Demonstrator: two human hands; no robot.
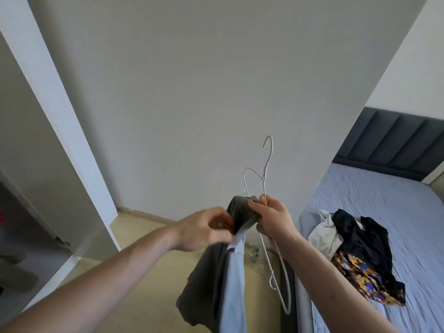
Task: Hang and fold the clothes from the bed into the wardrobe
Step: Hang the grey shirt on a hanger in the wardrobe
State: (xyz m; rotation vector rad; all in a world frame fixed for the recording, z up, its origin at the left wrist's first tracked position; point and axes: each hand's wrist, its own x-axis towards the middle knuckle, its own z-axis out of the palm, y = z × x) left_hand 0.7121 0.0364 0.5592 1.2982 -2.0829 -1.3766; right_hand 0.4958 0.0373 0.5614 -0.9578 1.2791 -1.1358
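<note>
A white wire hanger (265,179) stands tilted in front of me, hook up, and my right hand (274,218) grips it together with the top of a dark grey garment (204,284). That garment has a pale blue lining (234,280) and hangs down between my arms. My left hand (206,228) pinches the garment's edge close to the right hand. On the bed (396,212) at right lies a pile of clothes: a black piece (365,241), a light grey one (324,236) and a colourful patterned one (360,277).
The open wardrobe (28,188) with its white door edge (62,121) stands at left. A plain wall fills the middle. The bed's dark padded headboard (394,140) is at far right. Wooden floor (149,246) runs between wardrobe and bed.
</note>
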